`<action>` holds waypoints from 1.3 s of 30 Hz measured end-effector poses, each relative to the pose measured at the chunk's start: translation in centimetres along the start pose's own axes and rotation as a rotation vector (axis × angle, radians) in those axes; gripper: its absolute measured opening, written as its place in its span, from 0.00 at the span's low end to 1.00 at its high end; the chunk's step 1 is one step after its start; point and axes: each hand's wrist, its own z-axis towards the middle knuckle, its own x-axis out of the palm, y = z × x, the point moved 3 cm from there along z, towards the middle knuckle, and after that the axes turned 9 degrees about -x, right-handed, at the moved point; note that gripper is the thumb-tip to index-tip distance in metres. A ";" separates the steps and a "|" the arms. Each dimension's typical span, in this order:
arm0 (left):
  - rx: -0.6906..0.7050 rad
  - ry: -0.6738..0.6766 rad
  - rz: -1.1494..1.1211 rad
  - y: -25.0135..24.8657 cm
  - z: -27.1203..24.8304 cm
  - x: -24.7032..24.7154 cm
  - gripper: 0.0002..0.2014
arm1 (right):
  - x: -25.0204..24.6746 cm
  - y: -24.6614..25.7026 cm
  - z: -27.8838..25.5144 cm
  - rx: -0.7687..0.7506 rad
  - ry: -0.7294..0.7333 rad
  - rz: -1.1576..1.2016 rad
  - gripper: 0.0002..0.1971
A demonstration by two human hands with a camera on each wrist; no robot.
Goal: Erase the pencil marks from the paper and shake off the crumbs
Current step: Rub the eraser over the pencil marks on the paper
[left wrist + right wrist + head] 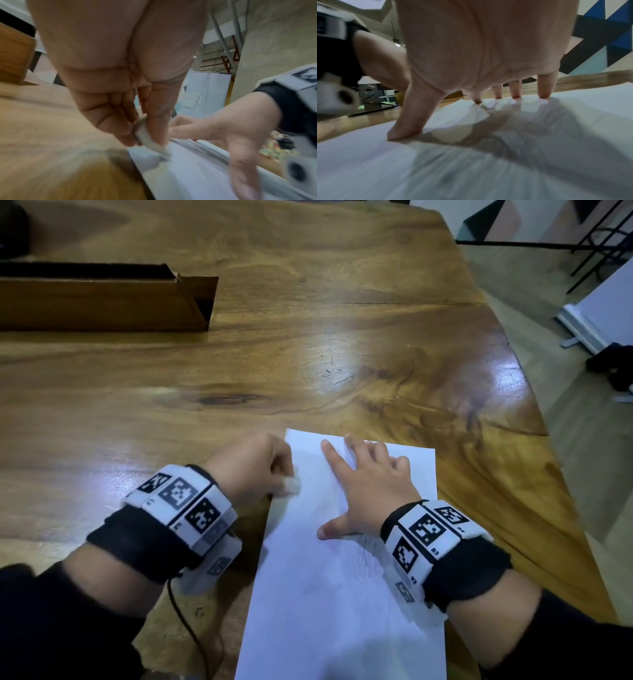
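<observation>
Near the table's (308,337) front edge, the paper (342,594), pinned by the splayed right hand (370,494), could be creased if the eraser (149,136) pinched in the left hand (253,463) is dragged too hard.

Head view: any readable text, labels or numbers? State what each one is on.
"R2": small tag on the right wristband, at its near end.
"R3": same band, below the middle square marker.
"R4": same band, at its far end, only just legible.
Left wristband: similar tags, too small to read.
Paper: faint pencil marks, no readable words.
Wrist views: nothing readable, too blurred.
</observation>
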 end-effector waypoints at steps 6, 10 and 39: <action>-0.021 -0.181 -0.055 -0.7 1.6 -1.0 0.08 | 0.0 0.3 -0.2 -0.012 -0.026 0.040 0.61; -0.009 -0.229 -0.032 -1.3 1.9 -0.4 0.05 | 0.2 0.4 -0.1 -0.014 -0.035 0.035 0.62; 0.015 0.113 0.082 0.1 -0.6 1.6 0.11 | 0.3 0.5 -0.1 0.005 -0.022 0.080 0.63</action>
